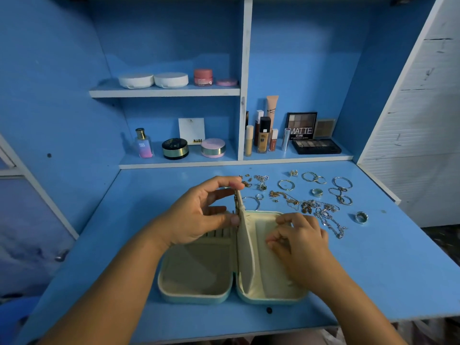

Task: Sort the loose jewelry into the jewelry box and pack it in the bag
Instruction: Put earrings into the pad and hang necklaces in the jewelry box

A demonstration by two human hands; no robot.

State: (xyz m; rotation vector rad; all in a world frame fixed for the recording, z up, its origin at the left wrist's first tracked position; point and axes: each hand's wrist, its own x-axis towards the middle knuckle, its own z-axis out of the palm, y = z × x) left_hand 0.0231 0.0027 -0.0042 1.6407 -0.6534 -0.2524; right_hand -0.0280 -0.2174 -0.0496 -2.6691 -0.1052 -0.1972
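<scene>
An open pale-green jewelry box [196,293] with a cream lining lies on the blue desk in front of me. Its middle divider flap [245,245] stands upright. My left hand [199,215] pinches the flap's top edge between thumb and fingers. My right hand [298,242] rests inside the box's right half with curled fingers pinching something small that I cannot make out. Loose jewelry lies behind and right of the box: tangled chains [311,205], hoop bangles [342,183], a silver ring [361,217] and small gold pieces [261,181].
The blue desk [124,232] ends at a front edge near my arms. Shelves behind hold a perfume bottle [143,143], round compacts [175,148], foundation bottles [263,135] and eyeshadow palettes [316,146]. A white wall panel [423,120] stands at the right.
</scene>
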